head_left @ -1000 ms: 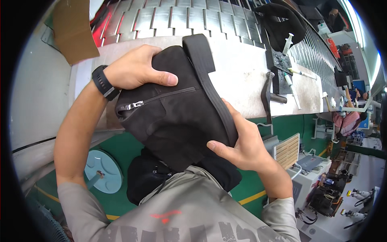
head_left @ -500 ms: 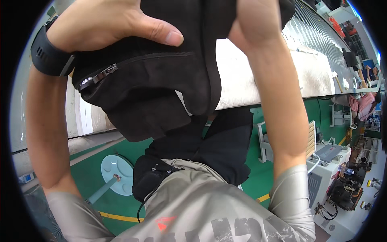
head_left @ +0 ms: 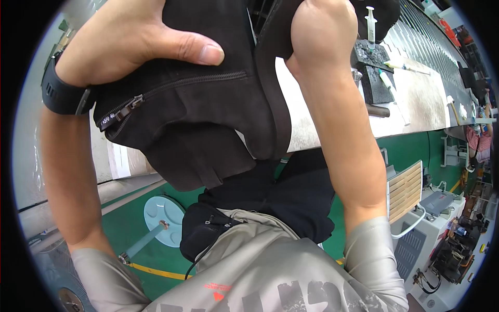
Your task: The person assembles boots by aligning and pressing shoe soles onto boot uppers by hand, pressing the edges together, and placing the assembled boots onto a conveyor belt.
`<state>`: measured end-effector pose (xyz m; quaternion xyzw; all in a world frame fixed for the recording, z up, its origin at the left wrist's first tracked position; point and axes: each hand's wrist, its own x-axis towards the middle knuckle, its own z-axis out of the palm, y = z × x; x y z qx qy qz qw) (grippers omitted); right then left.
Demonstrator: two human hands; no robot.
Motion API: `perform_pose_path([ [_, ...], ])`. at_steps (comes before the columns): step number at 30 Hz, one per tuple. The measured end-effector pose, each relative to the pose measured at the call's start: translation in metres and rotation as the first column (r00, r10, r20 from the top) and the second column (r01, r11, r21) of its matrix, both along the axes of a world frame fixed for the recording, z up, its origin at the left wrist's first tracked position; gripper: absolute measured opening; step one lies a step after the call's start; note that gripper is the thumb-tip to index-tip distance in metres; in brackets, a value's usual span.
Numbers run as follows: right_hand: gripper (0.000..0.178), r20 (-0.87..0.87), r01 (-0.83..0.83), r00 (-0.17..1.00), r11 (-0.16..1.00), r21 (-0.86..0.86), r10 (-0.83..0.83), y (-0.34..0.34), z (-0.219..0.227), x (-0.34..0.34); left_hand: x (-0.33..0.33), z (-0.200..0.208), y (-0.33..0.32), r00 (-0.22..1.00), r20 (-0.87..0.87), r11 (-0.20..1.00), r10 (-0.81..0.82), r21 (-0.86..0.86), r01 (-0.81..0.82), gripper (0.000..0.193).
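Observation:
A black suede boot upper (head_left: 200, 106) with a zipper (head_left: 189, 80) along its side hangs in front of me, its lower edge over the table's near edge. My left hand (head_left: 140, 39) grips it at the upper left, thumb laid flat on the suede and the other fingers hidden behind. At the upper right, my right hand (head_left: 325, 34) is closed at a curved black edge of the same piece; its fingertips are turned away from view. Between the hands, a gap shows in the upper near the top of the picture.
Right of my right forearm, the worktable (head_left: 421, 99) carries a dark block (head_left: 377, 86) with a syringe (head_left: 370, 26) standing on it. A second syringe (head_left: 387, 83) and a dark rod (head_left: 378, 111) lie close by. A slatted seat (head_left: 405, 190) and a round blue stool base (head_left: 165, 221) stand below.
My right hand has moved slightly left, with the black edge beside it, and a gap now shows at the top. The view has shifted, bringing the block and syringes into sight.

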<state>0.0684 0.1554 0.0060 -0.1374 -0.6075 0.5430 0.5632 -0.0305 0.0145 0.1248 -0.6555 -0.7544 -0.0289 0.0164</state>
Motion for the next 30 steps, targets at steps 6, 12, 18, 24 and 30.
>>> perform_pose_path([
  [6,0.034,-0.036,-0.143,0.989,0.985,-0.093,0.140,-0.005,0.010,-0.004,-0.068,-0.015,-0.008,0.994,0.033,0.988,-0.101,0.120,0.096,0.095],
  [12,0.038,0.010,-0.230,0.973,0.971,-0.073,0.231,-0.009,0.014,-0.003,-0.069,-0.018,-0.001,0.974,0.108,0.969,-0.197,0.170,0.177,0.095],
  [18,0.031,0.136,-0.040,0.990,0.997,0.068,0.031,-0.010,0.026,-0.003,-0.064,-0.016,0.002,0.954,0.172,0.958,-0.247,0.190,0.214,0.082],
  [24,0.031,0.162,-0.066,0.986,0.987,0.144,0.042,-0.018,0.031,0.007,-0.052,-0.016,-0.010,0.956,0.118,0.936,-0.269,0.268,0.230,0.080],
  [30,0.027,0.108,-0.090,0.991,0.992,0.091,0.080,-0.022,0.033,0.014,-0.035,-0.006,-0.018,0.980,0.078,0.969,-0.182,0.185,0.165,0.086],
])
